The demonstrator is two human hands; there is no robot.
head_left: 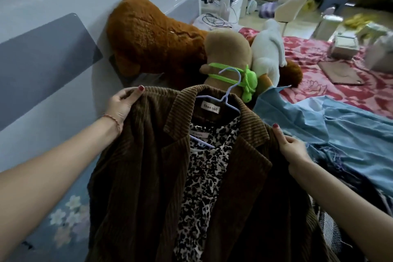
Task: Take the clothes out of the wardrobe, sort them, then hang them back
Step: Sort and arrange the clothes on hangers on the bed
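Two garments share one pale hanger (pixel 228 93): a brown corduroy jacket (pixel 136 166) worn over a leopard-print blouse (pixel 202 176), held up in the near centre of the view above the bed's edge. Left hand (pixel 122 105) grips the jacket's left shoulder, thumb on top and fingers curled under the cloth; right hand (pixel 290 147) holds the opposite shoulder, thumb laid along the lapel edge, its other fingers hidden behind the fabric, so their curl cannot be told. The hanger's hook stands free above the collar, caught on nothing. To the right, a light blue garment (pixel 331 125) lies spread on the red floral bedspread (pixel 319 57), with darker clothing heaped at the lower right margin. Beyond the collar sit a large brown plush toy (pixel 148 36), a tan plush toy (pixel 227 49) with a green strap, and a white plush toy (pixel 269 49). No wardrobe is in view. Judged progress: removal appears done at least in part, sorting is under way, and rehanging in the wardrobe remains.
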